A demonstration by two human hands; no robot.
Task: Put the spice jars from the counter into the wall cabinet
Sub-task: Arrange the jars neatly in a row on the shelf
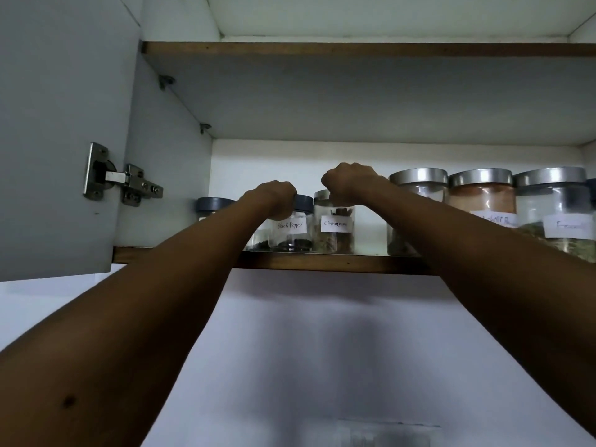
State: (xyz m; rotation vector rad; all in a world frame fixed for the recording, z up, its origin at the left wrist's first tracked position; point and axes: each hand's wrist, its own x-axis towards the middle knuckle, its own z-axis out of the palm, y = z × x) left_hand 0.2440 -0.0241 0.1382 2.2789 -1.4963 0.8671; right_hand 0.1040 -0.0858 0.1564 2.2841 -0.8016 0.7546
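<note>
Both my arms reach up into the open wall cabinet. My left hand [272,198] is curled over the top of a clear jar labelled Black Pepper [290,232] with a dark lid. My right hand [350,183] grips the top of a clear jar labelled Cinnamon [335,230]. Both jars stand on the lower shelf [322,262], side by side near its front edge. Each hand hides most of its jar's lid.
Three larger jars with silver lids [419,177] [480,191] [553,201] stand to the right on the same shelf. A dark-lidded jar [211,206] sits at the left. The cabinet door [61,133] hangs open at left. An upper shelf [354,48] is above.
</note>
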